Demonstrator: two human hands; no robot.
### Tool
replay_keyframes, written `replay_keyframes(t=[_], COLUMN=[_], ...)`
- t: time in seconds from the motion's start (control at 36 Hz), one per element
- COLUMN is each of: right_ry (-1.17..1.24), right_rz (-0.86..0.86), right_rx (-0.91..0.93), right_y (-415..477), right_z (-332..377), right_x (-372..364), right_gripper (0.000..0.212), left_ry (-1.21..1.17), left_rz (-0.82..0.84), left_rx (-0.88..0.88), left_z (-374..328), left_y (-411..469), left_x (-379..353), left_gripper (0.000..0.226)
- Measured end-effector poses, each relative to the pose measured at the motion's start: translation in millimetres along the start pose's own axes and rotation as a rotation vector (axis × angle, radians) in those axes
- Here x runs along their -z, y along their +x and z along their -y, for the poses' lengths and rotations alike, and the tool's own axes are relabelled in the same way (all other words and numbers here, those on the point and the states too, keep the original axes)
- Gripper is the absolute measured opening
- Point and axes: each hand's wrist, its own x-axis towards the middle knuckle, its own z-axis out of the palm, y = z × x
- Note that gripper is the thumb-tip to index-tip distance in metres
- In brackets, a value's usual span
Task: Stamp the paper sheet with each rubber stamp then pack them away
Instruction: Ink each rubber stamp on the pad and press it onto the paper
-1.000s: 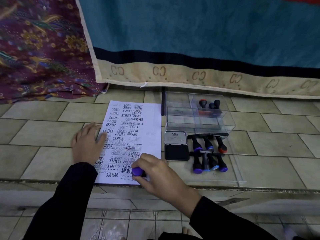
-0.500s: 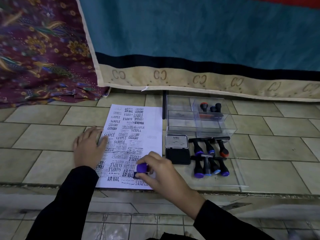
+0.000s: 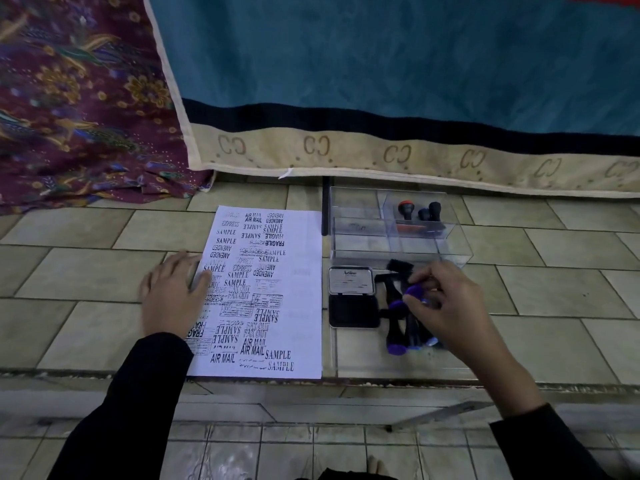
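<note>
Purple-handled stamp (image 3: pixel 414 292) pinched in right hand (image 3: pixel 446 306) fingertips, left hand (image 3: pixel 176 299) flat, fingers spread on paper sheet (image 3: pixel 294 289)

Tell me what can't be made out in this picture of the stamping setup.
Head view only:
- Right hand covers most of the purple-capped stamp it pinches, and some stamps lying beneath it.
- Left hand hides the paper sheet at its left edge.
- Small boxed imprints mid-sheet are too fine to read.
- Stamps in the clear box are too dark to read.

A home: tiled floor (image 3: pixel 554 292), patterned cloth (image 3: pixel 79 98) and a blanket (image 3: pixel 381 64).
</note>
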Motion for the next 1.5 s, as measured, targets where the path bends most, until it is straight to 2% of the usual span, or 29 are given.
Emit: replay_keyframes(t=[0.19, 0.39, 0.5, 0.64, 1.22, 1.36, 1.42, 1.5], right_ry=[-0.276, -0.279, -0.271, -0.302, -0.377, -0.309, -0.282, -0.214], right_rz=[0.128, 0.237, 0.253, 0.273, 0.372, 0.355, 0.300, 0.156], right_rx=[0.081, 0.115, 0.126, 0.100, -0.020, 0.003, 0.027, 0.031], right_y=[-11.3, -15.5, -17.8, -17.8, -9.0, -4.8, 2.6, 22.9], right_z=[-7.8, -14.4, -13.1, -11.0, -22.6, -23.2, -21.9, -20.9], right_x=[10.0, 9.1, 7.9, 11.2, 24.9, 31.4, 35.0, 36.0], right_gripper=[0.030, 0.027, 0.024, 0.026, 0.031, 0.038, 0.039, 0.028], left_ry=[0.004, 0.004, -0.011, 0.003, 0.002, 0.002, -0.003, -0.004], left_rz=[-0.001, 0.000, 0.011, -0.006, -0.002, -0.002, -0.003, -0.004], left_rx=[-0.001, -0.013, -0.002, -0.003, 0.003, 0.005, 0.008, 0.014], left_z=[1.4, 4.3, 1.6, 3.6, 0.3, -0.2, -0.3, -1.0], left_y=[0.5, 1.3, 0.4, 1.4, 1.5, 0.9, 0.5, 0.4], left_x=[-1.0, -1.8, 0.4, -2.1, -0.5, 0.0, 0.4, 0.9], left_gripper=[0.034, 0.037, 0.053, 0.035, 0.035, 0.034, 0.034, 0.035])
